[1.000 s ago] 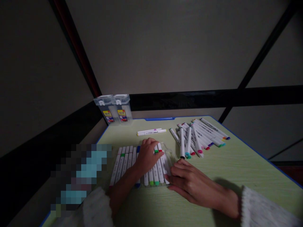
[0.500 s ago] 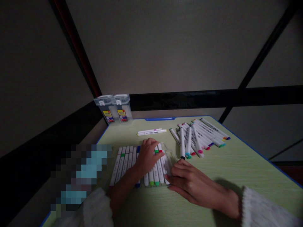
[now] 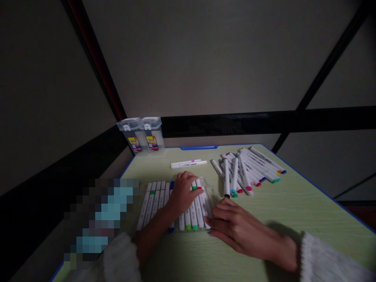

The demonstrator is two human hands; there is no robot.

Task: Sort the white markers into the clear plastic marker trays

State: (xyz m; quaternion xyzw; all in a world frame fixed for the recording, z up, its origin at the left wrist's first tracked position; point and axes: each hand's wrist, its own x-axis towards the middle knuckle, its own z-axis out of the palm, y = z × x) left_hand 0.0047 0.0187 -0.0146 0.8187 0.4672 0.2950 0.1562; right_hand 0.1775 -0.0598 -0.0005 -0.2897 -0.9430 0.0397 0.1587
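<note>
A row of white markers (image 3: 156, 207) with coloured caps lies side by side near the table's front. Part of the row sits in a clear plastic case (image 3: 216, 190). My left hand (image 3: 183, 194) is bent over the middle of the row, thumb and fingers around the upper ends by a green and a red cap. It covers several markers there. At the case's right edge my right hand (image 3: 235, 223) is closed, thumb and fingertips on the clear plastic beside the last marker. A black-ended marker (image 3: 226, 178) from the loose heap reaches close to its knuckles.
Loose markers (image 3: 255, 168) lie heaped at the back right. Two markers (image 3: 188, 164) lie together behind my left hand. Two clear lidded boxes (image 3: 152, 135) stand at the back left corner. A blue edge rims the pale table (image 3: 293, 203), with walls behind and left.
</note>
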